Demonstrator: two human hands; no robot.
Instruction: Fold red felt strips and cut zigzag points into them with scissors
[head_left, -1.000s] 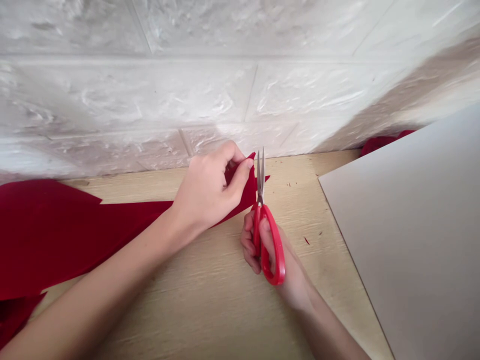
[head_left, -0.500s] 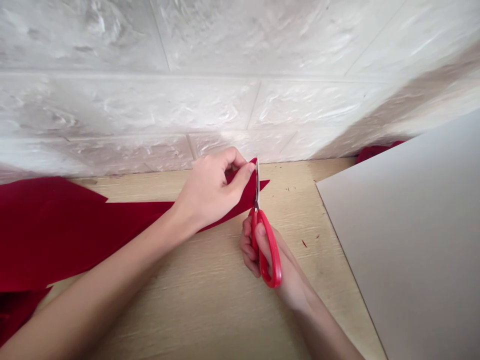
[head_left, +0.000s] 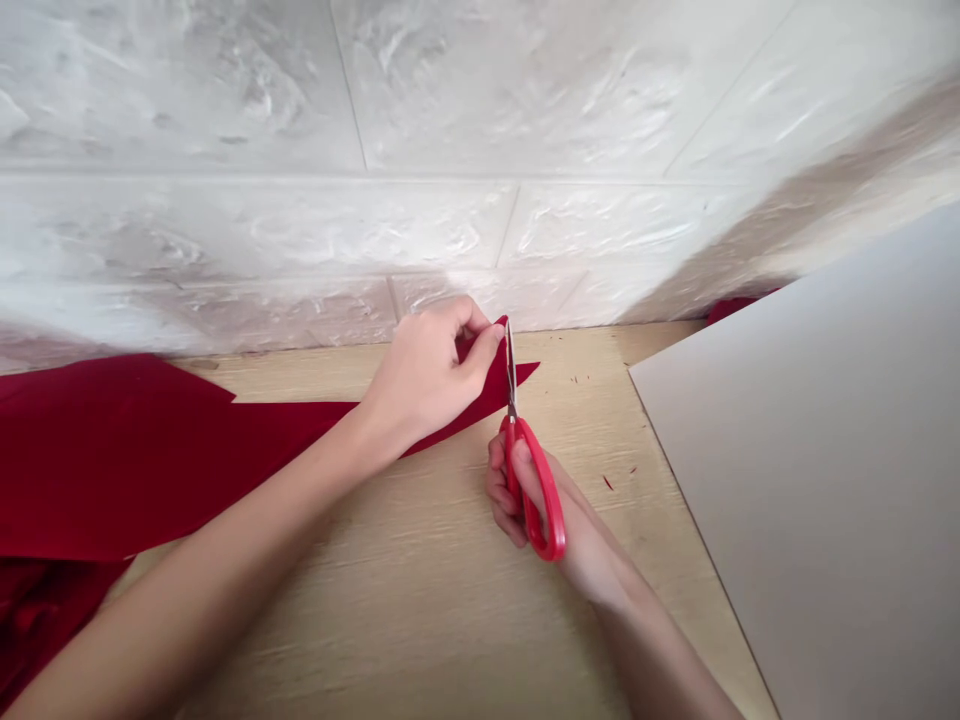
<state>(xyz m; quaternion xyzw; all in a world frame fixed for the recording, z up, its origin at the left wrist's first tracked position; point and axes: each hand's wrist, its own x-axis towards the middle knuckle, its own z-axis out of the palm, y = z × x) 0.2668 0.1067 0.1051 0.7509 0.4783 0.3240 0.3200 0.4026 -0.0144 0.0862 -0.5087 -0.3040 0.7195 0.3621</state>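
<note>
A long dark red cloth (head_left: 150,455) stretches from the left edge of the view to a narrow pointed end near the middle. My left hand (head_left: 435,365) pinches the raised edge of that end between thumb and fingers, close beside the blades. Red-handled scissors (head_left: 541,490) are gripped in my right hand (head_left: 517,485), blades pointing away from me toward the wall. The blades lie across the cloth's end and look nearly closed. A pointed tip of the cloth sticks out to the right of them.
A white textured brick-pattern wall (head_left: 442,225) rises behind the pale wooden tabletop (head_left: 420,590). At right lies a large light grey board (head_left: 810,480), with red fabric (head_left: 735,306) behind it. Small red scraps (head_left: 607,482) dot the wood. More red cloth (head_left: 52,610) lies at lower left.
The view has shifted slightly. Both hands stay in nearly the same place on the cloth and scissors, and the scissors' handles are tilted a little differently.
</note>
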